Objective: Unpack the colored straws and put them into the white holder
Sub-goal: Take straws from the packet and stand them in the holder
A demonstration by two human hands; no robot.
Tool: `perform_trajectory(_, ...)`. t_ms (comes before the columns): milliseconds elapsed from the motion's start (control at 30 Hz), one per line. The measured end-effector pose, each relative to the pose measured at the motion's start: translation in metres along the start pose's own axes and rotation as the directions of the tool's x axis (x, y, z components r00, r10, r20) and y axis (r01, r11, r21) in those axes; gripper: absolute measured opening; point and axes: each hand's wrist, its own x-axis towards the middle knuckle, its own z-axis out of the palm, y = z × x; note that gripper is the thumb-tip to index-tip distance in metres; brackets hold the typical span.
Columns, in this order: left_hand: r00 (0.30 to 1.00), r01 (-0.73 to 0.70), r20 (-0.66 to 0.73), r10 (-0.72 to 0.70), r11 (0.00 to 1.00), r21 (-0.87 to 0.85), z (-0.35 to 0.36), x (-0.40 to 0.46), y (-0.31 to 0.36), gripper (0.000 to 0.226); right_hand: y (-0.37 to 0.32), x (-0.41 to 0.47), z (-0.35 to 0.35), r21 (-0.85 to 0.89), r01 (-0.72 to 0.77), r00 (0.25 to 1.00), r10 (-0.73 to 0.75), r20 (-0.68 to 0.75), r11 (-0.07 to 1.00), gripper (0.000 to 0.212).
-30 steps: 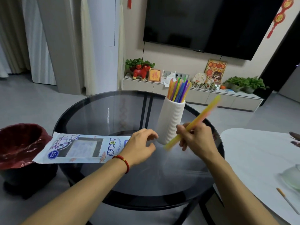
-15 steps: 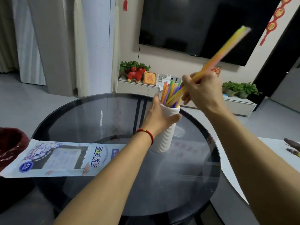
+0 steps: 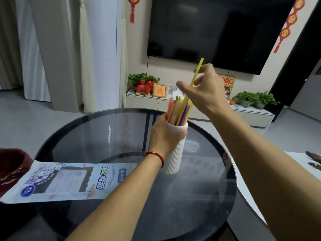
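Glass table point(image 3: 121, 136), left hand point(image 3: 165, 136) gripping white holder point(image 3: 173, 157), right hand point(image 3: 205, 89) pinching yellow straw point(image 3: 195, 75) above it

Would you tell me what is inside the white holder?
Colored straws stand in the holder; the right hand lowers a yellow one in. Their lower ends and the bottom are hidden by its wall.

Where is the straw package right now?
In the head view the straw package lies flat at the left edge of the round glass table, left of the white holder, its far end by the dark red bowl.
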Motion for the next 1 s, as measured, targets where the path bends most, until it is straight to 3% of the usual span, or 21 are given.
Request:
perform_trajectory(100, 1.0, -0.002, 0.023, 0.002, 1.0, 0.017, -0.003, -0.005, 0.0, 0.059, -0.002, -0.002, -0.006, 0.031, 0.119, 0.992, -0.117, -0.038, 0.992, 0.082)
perform_trajectory(167, 0.999, 0.028, 0.022, -0.028, 1.0, -0.007, -0.003, -0.006, 0.001, 0.056, 0.0, -0.007, -0.003, -0.02, 0.23, 0.973, -0.229, 0.042, 0.973, 0.081)
perform_trajectory(300, 0.996, 0.087, 0.011, -0.086, 0.996, -0.012, -0.004, -0.008, 0.004, 0.05, 0.012, -0.026, 0.013, -0.093, 0.266, 0.922, -0.225, 0.316, 0.959, 0.043)
perform_trajectory(367, 0.995, 0.099, 0.021, -0.099, 0.995, -0.006, -0.003, -0.008, 0.003, 0.053, 0.016, -0.035, 0.019, -0.108, 0.249, 0.91, -0.195, 0.366, 0.962, 0.041)
perform_trajectory(533, 0.996, 0.067, 0.051, -0.067, 0.998, 0.013, 0.0, -0.005, 0.005, 0.049, 0.018, -0.042, 0.024, -0.133, 0.284, 0.907, -0.221, 0.358, 0.949, 0.042)
perform_trajectory(700, 0.991, 0.062, 0.12, -0.064, 0.998, 0.018, -0.011, -0.016, 0.0, 0.074, 0.012, -0.042, 0.011, -0.138, 0.316, 0.925, -0.273, 0.264, 0.939, 0.043)
perform_trajectory(833, 0.968, 0.185, 0.164, -0.19, 0.982, 0.047, -0.029, -0.023, 0.002, 0.099, 0.012, -0.064, 0.002, -0.061, 0.313, 0.936, -0.298, 0.186, 0.948, 0.037)
perform_trajectory(1000, 0.971, 0.223, 0.08, -0.227, 0.973, 0.062, -0.07, -0.05, 0.001, 0.075, 0.014, -0.104, -0.011, 0.065, 0.283, 0.945, -0.29, 0.15, 0.957, 0.031)
